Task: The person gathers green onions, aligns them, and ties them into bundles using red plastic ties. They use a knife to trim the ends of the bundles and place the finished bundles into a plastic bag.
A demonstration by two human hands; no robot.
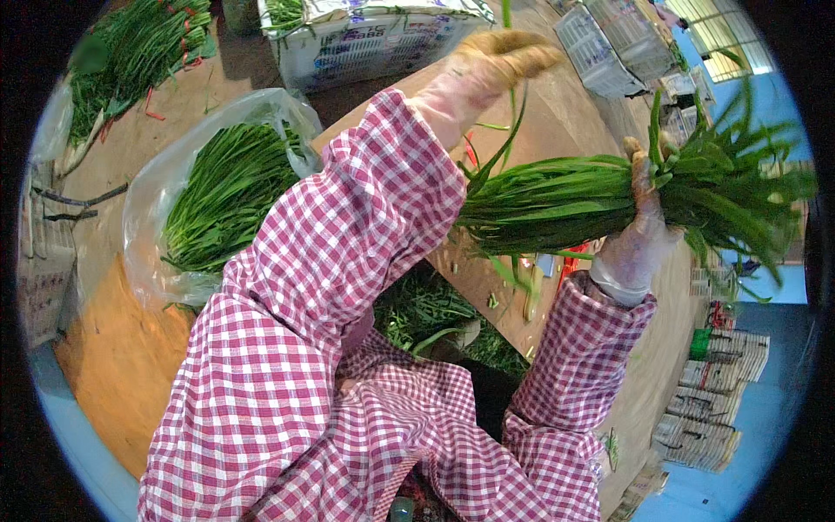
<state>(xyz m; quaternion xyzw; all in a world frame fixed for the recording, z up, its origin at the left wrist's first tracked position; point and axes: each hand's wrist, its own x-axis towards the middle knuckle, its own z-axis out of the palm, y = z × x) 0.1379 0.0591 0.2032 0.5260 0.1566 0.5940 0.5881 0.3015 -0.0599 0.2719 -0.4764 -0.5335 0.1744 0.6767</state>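
My right hand (pixel 642 209), in a thin pale glove, is closed around a thick bunch of long, flat green leaves (pixel 554 202) that look like garlic chives. The bunch lies sideways above the wooden table (pixel 561 117), its looser leaf ends fanning out to the right. My left hand (pixel 496 65), in a yellowish stained glove, is up beyond the bunch and blurred. Thin green strands show above and below this hand; whether its fingers grip them is unclear. Under the bunch lie a red tie (pixel 572 262) and a pale narrow object (pixel 535 290), partly hidden.
At left, an open clear plastic bag (pixel 147 215) holds more greens (pixel 228 196). Red-tied bundles (pixel 147 59) lie at far left. A white crate (pixel 365 55) stands beyond my left arm. Loose greens (pixel 417 307) lie below the table edge. Stacked crates (pixel 708 398) stand at right.
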